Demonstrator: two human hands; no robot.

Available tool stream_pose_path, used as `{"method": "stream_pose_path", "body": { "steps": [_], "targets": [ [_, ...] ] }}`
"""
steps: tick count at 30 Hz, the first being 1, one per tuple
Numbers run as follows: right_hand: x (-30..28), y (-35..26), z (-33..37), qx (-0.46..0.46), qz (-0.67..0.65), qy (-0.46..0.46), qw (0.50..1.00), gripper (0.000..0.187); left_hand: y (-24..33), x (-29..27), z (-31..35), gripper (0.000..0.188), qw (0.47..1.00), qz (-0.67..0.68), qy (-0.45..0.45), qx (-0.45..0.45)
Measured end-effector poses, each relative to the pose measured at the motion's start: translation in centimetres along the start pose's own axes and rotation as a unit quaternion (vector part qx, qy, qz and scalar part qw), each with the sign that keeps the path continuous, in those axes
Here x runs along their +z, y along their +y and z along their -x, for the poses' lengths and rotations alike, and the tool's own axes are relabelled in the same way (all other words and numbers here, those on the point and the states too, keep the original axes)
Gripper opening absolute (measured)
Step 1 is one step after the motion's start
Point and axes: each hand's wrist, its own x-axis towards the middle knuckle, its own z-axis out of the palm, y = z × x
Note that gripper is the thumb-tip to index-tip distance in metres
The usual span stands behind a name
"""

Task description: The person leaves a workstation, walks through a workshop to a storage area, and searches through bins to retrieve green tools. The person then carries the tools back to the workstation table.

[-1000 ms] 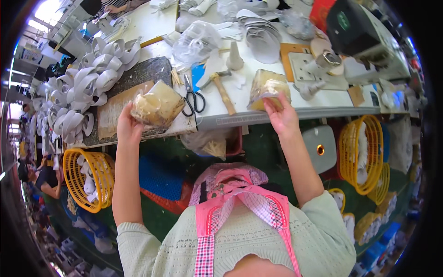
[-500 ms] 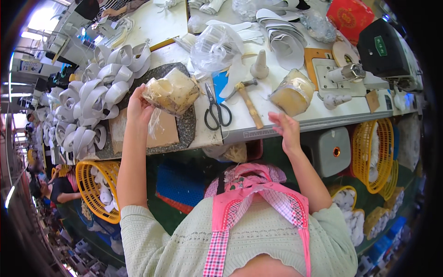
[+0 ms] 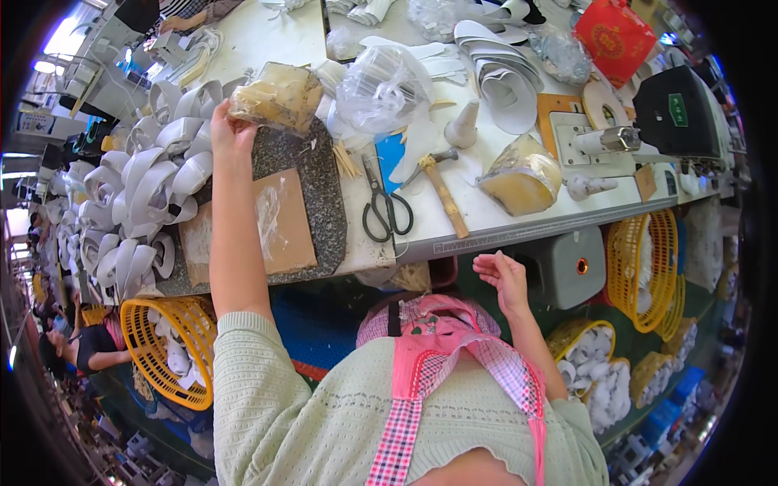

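Observation:
At the far left of the table, my left hand (image 3: 233, 130) grips the near left end of a yellowish, worn block (image 3: 279, 99) with a clear wrapping. The block is over the far end of a dark speckled stone slab (image 3: 328, 206), beside white curled strips (image 3: 146, 182). My right hand (image 3: 504, 279), fingers apart and holding nothing, hovers in front of the table's near edge. Beyond it on the table rests a similar yellowish block (image 3: 523, 174). Between the blocks lie black-handled scissors (image 3: 382, 206) and a wooden-handled hammer (image 3: 443, 197).
A brown board (image 3: 284, 227) lies on the slab. A clear plastic bag (image 3: 385, 85), white cone (image 3: 463, 125) and stacked white pieces (image 3: 498, 77) occupy the table. A dark machine (image 3: 677, 113) stands right. Yellow baskets (image 3: 207, 340) flank me below; a co-worker's hand shows at the far left.
My left hand has carried its block farther away and slightly left, uncovering more of the slab. My right hand has drawn back from the other block toward me, below the table edge.

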Motion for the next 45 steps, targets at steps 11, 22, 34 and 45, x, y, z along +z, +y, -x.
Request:
{"method": "stream_pose_path", "body": {
  "steps": [11, 22, 34, 45],
  "targets": [
    [0.5, -0.3, -0.7, 0.020, 0.050, -0.013, 0.998, 0.037, -0.4, -2.0, -5.6, 0.025, 0.999, 0.005, 0.039, 0.013],
    [1.1, 0.7, 0.1, 0.049, 0.077, 0.003, 0.996, 0.028, -6.5, -7.6, -9.1, 0.033, 0.977, 0.171, -0.074, 0.105],
    [3.7, 1.3, -1.8, 0.059, 0.099, -0.053, 0.992, 0.026, -5.9, -16.3, -1.5, 0.047, 0.960, -0.200, -0.014, -0.196],
    [0.1, -0.4, -1.9, -0.049, 0.185, -0.022, 0.981, 0.021, -7.4, -21.2, -5.2, 0.026, 0.983, -0.056, -0.059, -0.167]
  ]
}}
